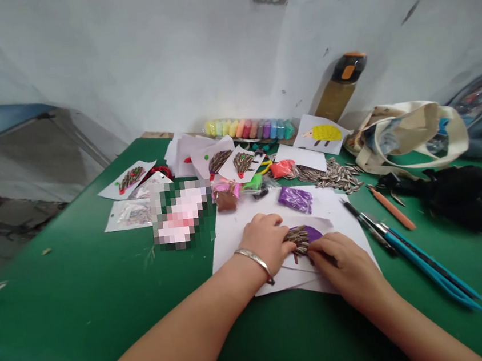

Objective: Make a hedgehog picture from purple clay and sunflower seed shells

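On a small white card lies a hedgehog picture (301, 238), its purple clay back partly covered with rows of striped sunflower seeds. My left hand (266, 238), with a silver bracelet at the wrist, rests on the card's left side, fingers apart and touching the seeds. At the lower right of the purple clay, my right hand (344, 261) has its thumb and fingertips pinched together; whatever is between them is hidden. White paper sheets (232, 256) lie under the card. Just beyond sits a purple clay packet (295, 199), and a pile of sunflower seeds (337, 176) is behind to the right.
Finished hedgehog cards (241, 164) and a yellow hedgehog drawing (324, 133) stand near the wall. Blue tweezers (431, 267), a craft knife (369, 227) and an orange clay tool (392, 206) lie right. Behind are a bottle (341, 89), cloth bag (404, 134) and clay packs (248, 128).
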Available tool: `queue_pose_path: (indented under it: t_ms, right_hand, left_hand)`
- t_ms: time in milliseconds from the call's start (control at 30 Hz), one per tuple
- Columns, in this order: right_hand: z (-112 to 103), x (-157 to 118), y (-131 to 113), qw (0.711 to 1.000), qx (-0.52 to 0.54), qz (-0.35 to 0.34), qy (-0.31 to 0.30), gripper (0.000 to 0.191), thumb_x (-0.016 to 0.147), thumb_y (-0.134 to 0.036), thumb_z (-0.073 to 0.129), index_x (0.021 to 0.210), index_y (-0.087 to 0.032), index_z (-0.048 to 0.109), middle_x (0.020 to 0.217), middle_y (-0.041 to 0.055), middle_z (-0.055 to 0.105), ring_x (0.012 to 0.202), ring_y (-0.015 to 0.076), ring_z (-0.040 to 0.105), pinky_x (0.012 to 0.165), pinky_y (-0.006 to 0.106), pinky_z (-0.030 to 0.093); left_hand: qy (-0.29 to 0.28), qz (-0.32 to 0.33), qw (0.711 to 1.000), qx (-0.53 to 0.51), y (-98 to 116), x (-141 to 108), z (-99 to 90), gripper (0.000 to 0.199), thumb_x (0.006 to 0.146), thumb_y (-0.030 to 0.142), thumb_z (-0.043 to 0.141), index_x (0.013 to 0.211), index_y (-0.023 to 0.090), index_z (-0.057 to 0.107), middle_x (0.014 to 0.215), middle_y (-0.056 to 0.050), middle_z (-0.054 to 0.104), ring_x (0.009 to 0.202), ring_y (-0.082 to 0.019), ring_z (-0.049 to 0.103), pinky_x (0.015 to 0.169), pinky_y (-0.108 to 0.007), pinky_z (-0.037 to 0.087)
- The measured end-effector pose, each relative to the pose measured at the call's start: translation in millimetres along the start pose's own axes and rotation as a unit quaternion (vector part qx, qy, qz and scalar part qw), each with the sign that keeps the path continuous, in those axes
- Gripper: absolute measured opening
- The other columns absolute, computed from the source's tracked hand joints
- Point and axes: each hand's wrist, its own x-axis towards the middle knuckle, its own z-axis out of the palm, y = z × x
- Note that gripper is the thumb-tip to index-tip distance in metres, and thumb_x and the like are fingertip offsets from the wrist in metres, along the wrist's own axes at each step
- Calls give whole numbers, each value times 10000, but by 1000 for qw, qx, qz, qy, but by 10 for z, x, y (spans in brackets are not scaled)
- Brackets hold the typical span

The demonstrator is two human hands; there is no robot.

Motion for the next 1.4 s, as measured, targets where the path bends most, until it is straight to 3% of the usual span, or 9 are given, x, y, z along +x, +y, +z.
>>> queue_pose_path:
  t_ms: [400, 967, 1400]
  right_hand:
    - [-47, 19, 18, 1000, 9, -10, -13, 174, 916, -277, 534, 855, -232, 691, 809, 31, 654, 801, 208, 600, 723, 339, 473]
    - [-106, 77, -23, 999, 10, -32, 18, 129, 882, -207, 590, 827, -199, 706, 768, 35, 657, 779, 199, 588, 715, 325, 447]
    - [-236, 97, 25, 1000, 4, 6, 18, 127, 869, -190, 597, 814, -200, 711, 754, 34, 648, 785, 190, 581, 721, 302, 433]
  left_hand:
    - [-3, 5, 1000, -6, 0, -7, -10, 280, 878, 415, 607, 1003, 192, 721, 1205, -62, 617, 1080, -264, 521, 974, -402, 424]
    - [20, 15, 1000, 9, 6, 7, 1, 241, 871, 377, 619, 995, 190, 707, 1180, -74, 629, 1050, -254, 543, 961, -400, 418]
    - [7, 75, 997, -21, -58, 98, -114, 190, 921, 284, 547, 886, 160, 686, 973, -60, 686, 914, -205, 607, 837, -333, 436]
